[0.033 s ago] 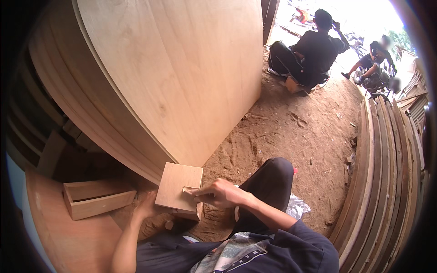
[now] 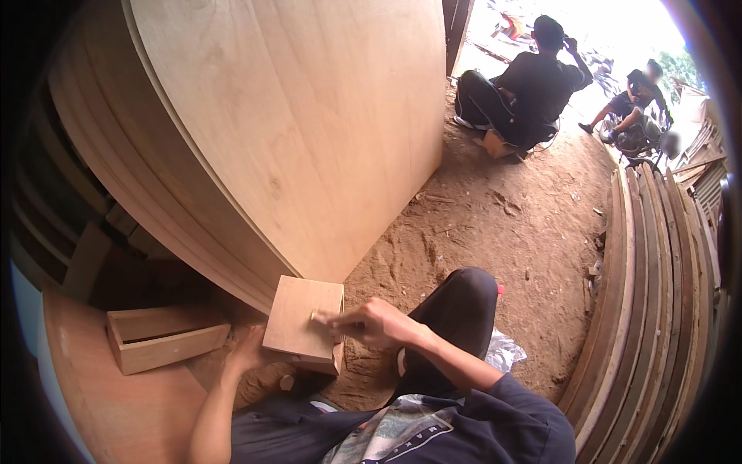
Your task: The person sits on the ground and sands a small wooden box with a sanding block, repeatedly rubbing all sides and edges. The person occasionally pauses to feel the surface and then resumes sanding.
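Observation:
A small wooden box [image 2: 303, 315] with a flat, pale top sits in front of me, tilted slightly. My left hand [image 2: 246, 349] grips its left side, the fingers partly hidden by the box. Over the right part of the top is my right hand [image 2: 372, 322], closed and a little blurred by motion. Its fingers pinch a small pale flat piece [image 2: 317, 316] against the wood; what kind of piece it is cannot be made out.
An open wooden box frame [image 2: 174, 346] rests on a board [image 2: 85, 387] at left. Large plywood sheets [image 2: 309, 116] stand ahead. Long planks [image 2: 649, 286] are stacked at right. One person [image 2: 541, 93] sits on the dirt floor; another [image 2: 641, 97] sits on a motorbike.
My right hand has shifted very slightly over the box top with the pale piece and looks more blurred. The left hand and the box stay nearly the same.

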Demonstrator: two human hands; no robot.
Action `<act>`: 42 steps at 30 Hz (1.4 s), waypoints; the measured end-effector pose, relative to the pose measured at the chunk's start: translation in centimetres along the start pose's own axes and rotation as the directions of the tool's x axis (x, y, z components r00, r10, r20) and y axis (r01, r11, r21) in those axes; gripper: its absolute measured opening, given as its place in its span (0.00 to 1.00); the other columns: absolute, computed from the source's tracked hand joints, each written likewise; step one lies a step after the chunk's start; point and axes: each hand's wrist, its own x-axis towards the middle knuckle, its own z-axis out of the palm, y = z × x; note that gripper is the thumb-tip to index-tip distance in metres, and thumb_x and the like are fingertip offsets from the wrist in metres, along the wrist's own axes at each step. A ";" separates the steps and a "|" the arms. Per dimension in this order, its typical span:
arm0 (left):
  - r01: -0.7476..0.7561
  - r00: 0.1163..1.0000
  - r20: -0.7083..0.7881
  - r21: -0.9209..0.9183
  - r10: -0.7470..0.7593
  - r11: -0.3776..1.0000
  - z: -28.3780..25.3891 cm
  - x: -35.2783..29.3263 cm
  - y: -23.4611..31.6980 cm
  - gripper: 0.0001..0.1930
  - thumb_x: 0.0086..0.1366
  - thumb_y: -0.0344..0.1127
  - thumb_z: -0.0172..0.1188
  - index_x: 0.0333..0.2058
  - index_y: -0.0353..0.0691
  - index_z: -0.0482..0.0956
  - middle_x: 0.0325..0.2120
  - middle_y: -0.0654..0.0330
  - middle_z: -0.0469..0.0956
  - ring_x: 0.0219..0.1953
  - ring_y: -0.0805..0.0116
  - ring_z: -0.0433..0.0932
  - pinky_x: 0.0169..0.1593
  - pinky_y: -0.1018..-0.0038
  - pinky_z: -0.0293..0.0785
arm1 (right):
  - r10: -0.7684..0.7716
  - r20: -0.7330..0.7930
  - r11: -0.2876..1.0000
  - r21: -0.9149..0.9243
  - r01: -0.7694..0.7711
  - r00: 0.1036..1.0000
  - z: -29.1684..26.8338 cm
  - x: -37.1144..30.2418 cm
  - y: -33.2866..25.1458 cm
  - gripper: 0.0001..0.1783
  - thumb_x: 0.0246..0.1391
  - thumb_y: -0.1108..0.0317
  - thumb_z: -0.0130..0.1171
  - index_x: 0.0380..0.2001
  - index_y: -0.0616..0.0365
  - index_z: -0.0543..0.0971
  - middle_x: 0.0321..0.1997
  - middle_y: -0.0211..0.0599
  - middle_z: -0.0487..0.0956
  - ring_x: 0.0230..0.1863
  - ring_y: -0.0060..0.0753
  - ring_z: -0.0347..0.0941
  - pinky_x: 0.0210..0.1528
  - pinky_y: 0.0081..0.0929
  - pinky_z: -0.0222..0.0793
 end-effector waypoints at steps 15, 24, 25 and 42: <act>0.081 0.997 0.003 0.040 -0.081 0.996 -0.8 0.8 2.3 0.27 0.53 0.44 0.87 0.49 0.37 0.91 0.45 0.46 0.91 0.51 0.47 0.90 0.50 0.58 0.85 | -0.170 -0.039 0.985 -0.046 0.168 0.985 0.1 -0.4 -0.5 0.19 0.67 0.68 0.68 0.59 0.44 0.90 0.38 0.54 0.87 0.35 0.58 0.86 0.37 0.46 0.81; 0.035 0.999 0.037 -0.014 -0.034 0.999 -0.8 0.9 2.6 0.30 0.51 0.42 0.89 0.50 0.36 0.90 0.44 0.48 0.92 0.50 0.53 0.92 0.52 0.60 0.86 | -0.143 -0.006 0.980 -0.139 0.141 0.990 0.5 -1.2 -2.8 0.27 0.69 0.63 0.64 0.70 0.37 0.81 0.38 0.54 0.85 0.35 0.55 0.86 0.39 0.49 0.83; 0.047 0.998 0.047 -0.041 -0.045 0.998 -0.8 0.9 2.6 0.30 0.50 0.41 0.89 0.51 0.36 0.90 0.44 0.48 0.92 0.50 0.55 0.92 0.53 0.61 0.86 | -0.176 -0.023 0.972 -0.162 0.170 0.984 0.8 -1.1 -0.8 0.27 0.69 0.64 0.64 0.70 0.37 0.81 0.36 0.54 0.85 0.33 0.54 0.86 0.37 0.49 0.82; -0.005 1.000 0.014 0.042 0.004 0.999 -0.4 0.9 0.6 0.31 0.52 0.47 0.88 0.51 0.36 0.90 0.45 0.47 0.91 0.52 0.50 0.91 0.52 0.59 0.86 | -0.231 -0.014 0.971 0.054 0.231 0.973 2.5 -0.8 -0.9 0.31 0.66 0.70 0.65 0.72 0.47 0.79 0.51 0.55 0.86 0.42 0.58 0.87 0.44 0.48 0.84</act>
